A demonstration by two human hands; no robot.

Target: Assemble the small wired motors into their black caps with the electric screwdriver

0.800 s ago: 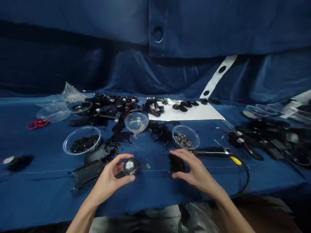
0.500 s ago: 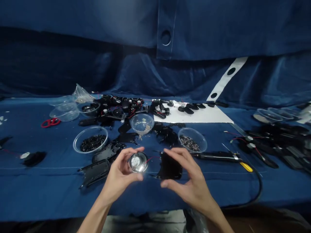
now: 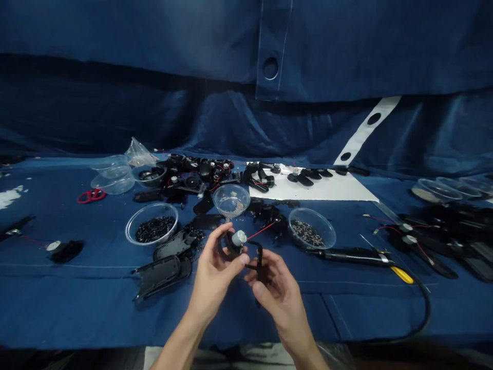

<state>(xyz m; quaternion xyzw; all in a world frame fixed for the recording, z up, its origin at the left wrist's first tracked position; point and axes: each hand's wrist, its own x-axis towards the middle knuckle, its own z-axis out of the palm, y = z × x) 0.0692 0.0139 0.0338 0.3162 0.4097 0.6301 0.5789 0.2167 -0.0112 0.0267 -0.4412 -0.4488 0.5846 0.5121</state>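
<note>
1. Your left hand (image 3: 213, 272) was closed on a round black part (image 3: 228, 243), pinched between thumb and fingers above the blue cloth (image 3: 111, 313). A pale grey cylinder (image 3: 240, 237) stood out of it, with a red wire (image 3: 264, 229) reaching up to the right.
2. Your right hand (image 3: 281, 295) gripped an angular black piece (image 3: 259, 252), partly hidden by your fingers, just beside the round part. Whether the two touched could not be told.
3. Done, as far as could be judged: cylinder and round part were together, and both pieces were in hand. Left undone: the two did not look joined.
4. Black shells (image 3: 159, 280) lay loose to the left, so more pieces seemed to remain.
5. The corded tool (image 3: 354, 256) lay on the cloth at right, unheld, near a clear bowl (image 3: 322, 221) of small parts.
</note>
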